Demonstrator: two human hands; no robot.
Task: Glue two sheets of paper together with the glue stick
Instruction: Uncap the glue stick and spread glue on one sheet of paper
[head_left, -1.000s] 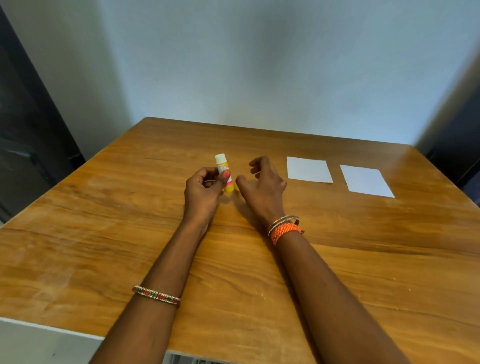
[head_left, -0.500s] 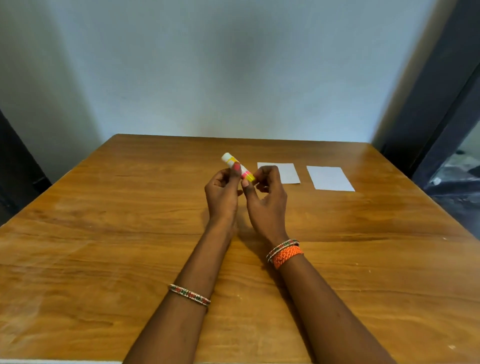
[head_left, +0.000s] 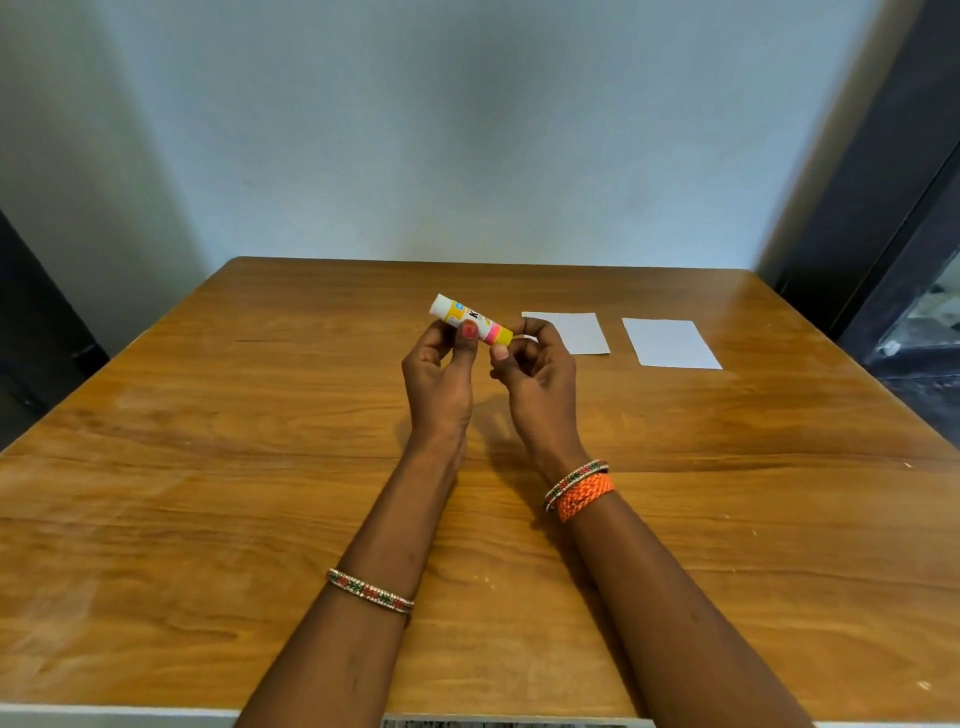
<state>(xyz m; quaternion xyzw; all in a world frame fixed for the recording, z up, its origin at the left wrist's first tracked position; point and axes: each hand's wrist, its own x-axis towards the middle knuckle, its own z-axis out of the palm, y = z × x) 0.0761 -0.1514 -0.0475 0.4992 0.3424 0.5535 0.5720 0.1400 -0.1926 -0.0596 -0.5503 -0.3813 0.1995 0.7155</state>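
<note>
Little is done: the glue stick is held above the counter, cap on, pinched by the left hand and right hand (both grips narrow), while two sheets lie apart, unglued.

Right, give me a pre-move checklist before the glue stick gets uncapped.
1. Glue stick held off the table: ok, lifted and tilted.
2. Left hand grips its middle: ok.
3. Right hand pinches the yellow end: ok.
4. White end free of fingers: ok.
5. Near paper sheet and far paper sheet flat on the table, apart from each other: ok.
6. Cap off: cannot tell.
</note>
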